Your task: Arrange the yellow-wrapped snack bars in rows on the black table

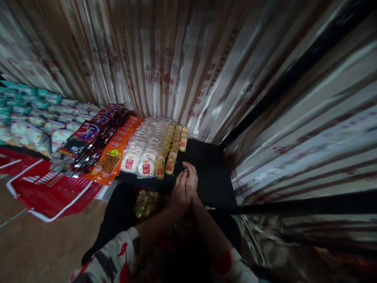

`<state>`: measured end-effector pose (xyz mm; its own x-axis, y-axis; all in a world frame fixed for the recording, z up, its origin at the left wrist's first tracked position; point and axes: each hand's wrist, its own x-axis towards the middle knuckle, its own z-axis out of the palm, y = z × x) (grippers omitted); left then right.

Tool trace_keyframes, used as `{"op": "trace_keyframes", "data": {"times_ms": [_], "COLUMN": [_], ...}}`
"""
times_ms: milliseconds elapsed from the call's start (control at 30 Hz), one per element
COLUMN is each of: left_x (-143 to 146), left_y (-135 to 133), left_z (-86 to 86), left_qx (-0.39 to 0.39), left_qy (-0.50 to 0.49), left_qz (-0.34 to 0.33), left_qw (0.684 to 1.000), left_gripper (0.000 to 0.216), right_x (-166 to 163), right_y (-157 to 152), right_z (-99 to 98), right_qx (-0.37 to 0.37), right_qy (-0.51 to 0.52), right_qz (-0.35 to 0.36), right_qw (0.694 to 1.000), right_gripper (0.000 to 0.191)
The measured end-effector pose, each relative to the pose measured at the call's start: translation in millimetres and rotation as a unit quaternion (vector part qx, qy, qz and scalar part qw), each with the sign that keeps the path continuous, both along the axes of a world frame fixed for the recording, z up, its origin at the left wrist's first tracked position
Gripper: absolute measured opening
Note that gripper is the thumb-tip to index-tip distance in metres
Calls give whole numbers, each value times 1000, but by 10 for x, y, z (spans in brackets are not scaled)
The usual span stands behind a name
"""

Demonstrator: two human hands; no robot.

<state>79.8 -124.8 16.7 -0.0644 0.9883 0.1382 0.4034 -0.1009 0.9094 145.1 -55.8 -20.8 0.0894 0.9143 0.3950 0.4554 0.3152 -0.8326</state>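
Note:
My left hand (180,192) and my right hand (192,179) are pressed together over the front of a black tabletop (213,169). Their fingers are closed, and anything between the palms is hidden. Just beyond my hands are rows of small yellow-wrapped snacks (171,159), with a short row of yellow packs (183,139) at the right end. Left of these lie rows of round white crackers (146,165) in clear wrappers with red labels.
Further left are an orange snack bag (110,161), stacked dark red packets (88,135), and white and green packets (35,104). A red basket (59,192) stands on the floor. Yellow-wrapped packs (145,204) sit below the table edge. Printed plastic sheeting (165,59) and a black pole (265,102) border the table.

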Motion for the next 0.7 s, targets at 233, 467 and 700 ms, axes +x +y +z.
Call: {"op": "trace_keyframes", "data": {"times_ms": [233,467,700], "left_x": [-516,-1062,-1220], "left_y": [-877,-1127,-930], "left_z": [-64,-609,-784], "left_qx": [7,-115,-239], "left_qy": [18,129,371], "left_qz": [-57,82,10], "left_qw": [998,982,897], "left_gripper": [42,43,55], "right_x": [-301,-637,-957], "right_y": [-926,-1292,-1193], "right_z": [58,-158,-425], "right_qx": [-21,-144,-305], "right_qy": [33,-83,-178], "right_qz": [105,180,298], "right_qw": [994,970,887], "right_gripper": [32,36,45]}}
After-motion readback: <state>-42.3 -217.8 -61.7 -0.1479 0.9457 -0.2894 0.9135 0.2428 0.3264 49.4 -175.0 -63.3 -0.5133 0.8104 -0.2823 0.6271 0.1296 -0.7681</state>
